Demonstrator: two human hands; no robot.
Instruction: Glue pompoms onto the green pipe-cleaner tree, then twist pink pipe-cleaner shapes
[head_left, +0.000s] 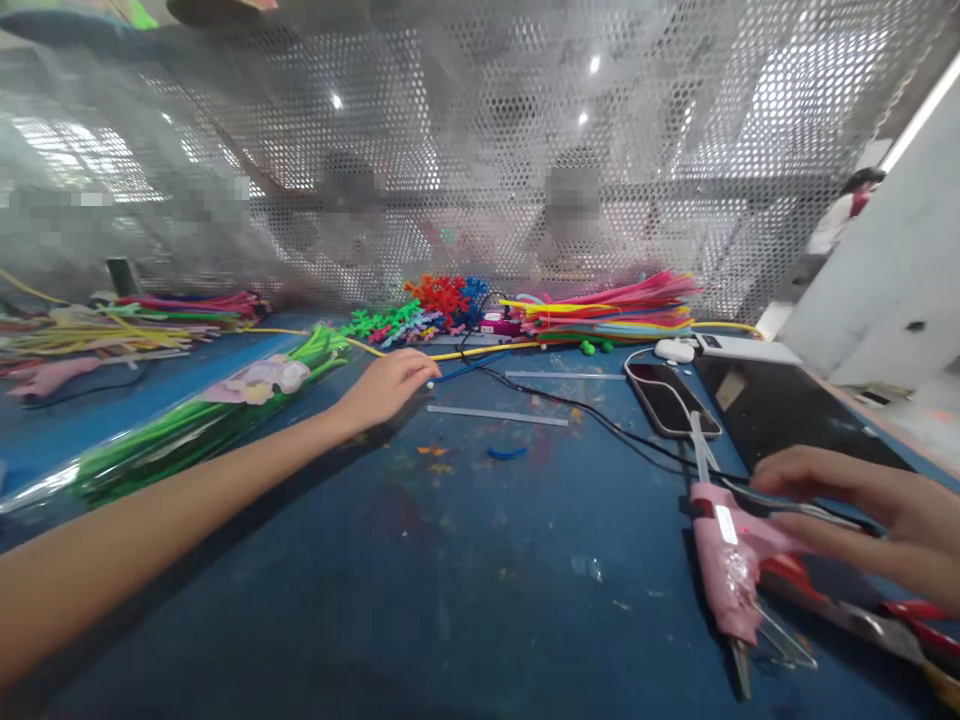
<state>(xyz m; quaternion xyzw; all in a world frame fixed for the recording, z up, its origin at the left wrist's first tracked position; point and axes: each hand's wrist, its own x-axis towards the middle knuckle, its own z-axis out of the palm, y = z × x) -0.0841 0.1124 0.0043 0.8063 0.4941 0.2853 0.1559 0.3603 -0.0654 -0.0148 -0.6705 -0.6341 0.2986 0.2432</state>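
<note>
Toward the far edge of a blue surface [480, 580], a person's left hand [386, 388] reaches in with fingers bent, its fingertips at the end of a thin blue stem [472, 367]; whether they pinch it cannot be told. Near the right edge, the right hand [877, 515] hovers at the handle of a pink glue gun [724, 565], thumb and forefinger parted and not closed on it. The gun lies with its metal nozzle toward the near edge and a translucent stick jutting from its back. Beyond it, toward the far right corner, a phone [671, 400] trailing a white cable sits beside a dark flat panel [787, 405], with a small white case [675, 350] just behind. Two loose glue sticks [497, 415] and a short blue piece [508, 454] lie between the hands. Along the far edge, before a perforated metal screen [487, 130], rest a bundle of multicolored stems [611, 308] and branching red pieces [442, 297]. On the left, a clear pack of green stems [180, 440] stretches past the left forearm.
</note>
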